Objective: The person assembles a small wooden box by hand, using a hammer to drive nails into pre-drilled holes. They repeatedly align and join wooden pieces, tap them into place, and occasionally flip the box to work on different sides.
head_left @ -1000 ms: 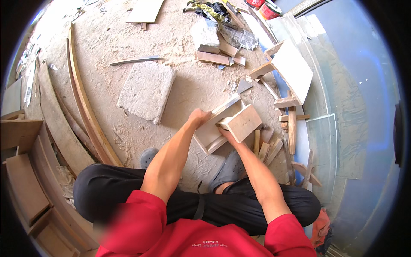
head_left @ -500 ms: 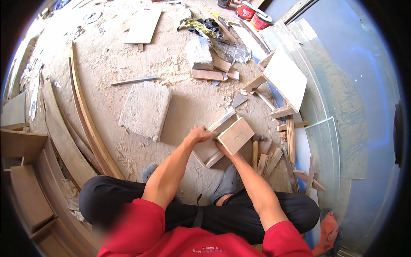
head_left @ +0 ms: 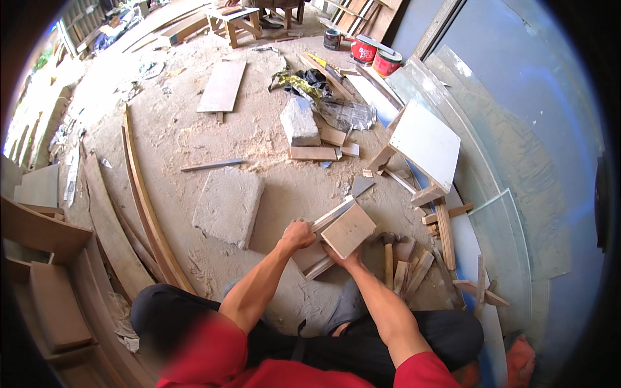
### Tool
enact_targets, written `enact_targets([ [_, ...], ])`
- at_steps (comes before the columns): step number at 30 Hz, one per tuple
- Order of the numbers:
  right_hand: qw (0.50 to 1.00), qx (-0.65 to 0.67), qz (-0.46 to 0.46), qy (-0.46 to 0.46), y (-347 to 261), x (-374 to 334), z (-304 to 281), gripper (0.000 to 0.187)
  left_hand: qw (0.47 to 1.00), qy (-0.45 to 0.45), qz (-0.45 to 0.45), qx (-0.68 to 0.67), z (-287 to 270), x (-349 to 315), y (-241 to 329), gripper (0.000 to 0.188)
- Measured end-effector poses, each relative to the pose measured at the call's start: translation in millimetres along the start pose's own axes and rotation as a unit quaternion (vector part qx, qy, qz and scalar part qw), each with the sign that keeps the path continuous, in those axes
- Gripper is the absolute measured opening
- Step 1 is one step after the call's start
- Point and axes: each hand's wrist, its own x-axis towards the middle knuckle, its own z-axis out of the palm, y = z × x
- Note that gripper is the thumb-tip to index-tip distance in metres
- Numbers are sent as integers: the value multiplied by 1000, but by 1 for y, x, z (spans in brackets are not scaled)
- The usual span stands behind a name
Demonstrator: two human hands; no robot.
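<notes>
Between my feet lies a shallow wooden frame (head_left: 316,267) with raised strip sides and a pale flat bottom. Over its right part sits a light wooden block (head_left: 349,231) with a smooth, flat top face. My left hand (head_left: 298,235) is closed, its fingers wrapped at the frame's far-left strip. My right hand (head_left: 345,257) is at the near edge of the block, its fingers mostly hidden under it; it appears to hold the block from below. A hammer (head_left: 388,252) lies on the floor just right of my right hand.
A rough concrete slab (head_left: 229,207) lies left of the frame. Wood offcuts (head_left: 414,268) clutter the right, near a white-topped wooden stool (head_left: 427,145) and leaning glass sheets (head_left: 501,226). Long boards (head_left: 152,207) stretch along the left. Paint cans (head_left: 375,54) and another stool (head_left: 233,24) stand farther off.
My view has tilted up, so the floor things sit lower and a far stool shows. My left hand has closed more tightly at the strip. The block and frame stay together.
</notes>
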Motion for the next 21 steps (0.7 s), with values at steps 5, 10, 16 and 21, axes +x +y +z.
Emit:
enact_targets([
  [5,977,212,-22,22,-15,35,5,48,996,28,-71,-46,-47,-2,-10,42],
  [10,824,554,94,69,-45,105,-44,39,976,141,-110,-122,-78,-4,-31,54],
  [16,537,825,111,-138,-29,150,-106,35,936,270,-97,-204,-111,-8,-21,70],
  [21,411,891,113,-155,-38,149,-138,40,873,256,-41,-413,-134,-16,-22,70],
])
